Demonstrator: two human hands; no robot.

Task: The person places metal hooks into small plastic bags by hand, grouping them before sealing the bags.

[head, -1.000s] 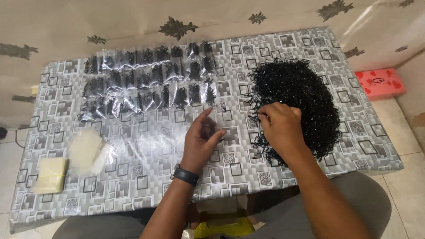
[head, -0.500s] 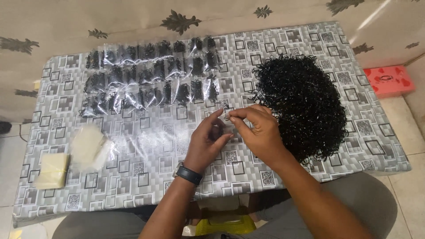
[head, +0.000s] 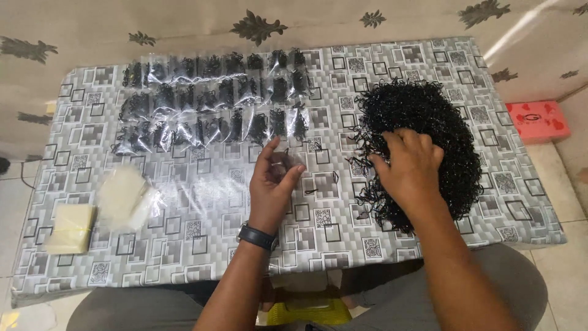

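Observation:
My left hand (head: 272,184) hovers over the middle of the table and pinches a small clear plastic bag (head: 286,160) between thumb and fingers. A black watch sits on that wrist. My right hand (head: 409,164) rests palm down on the left side of a big heap of small black loops (head: 429,132), fingers spread into it; whether it grips any loops is hidden. A few loose black loops (head: 321,186) lie on the cloth between my hands.
Three rows of small clear bags filled with black loops (head: 214,98) lie at the back left. A pile of empty clear bags (head: 122,196) and a pale stack (head: 70,228) sit at the front left. The grey patterned tablecloth (head: 196,245) covers the table. A red box (head: 538,121) lies on the floor at right.
My right hand has left my left hand and gone right, back onto the black heap. My left hand stays near the table's middle with the small bag.

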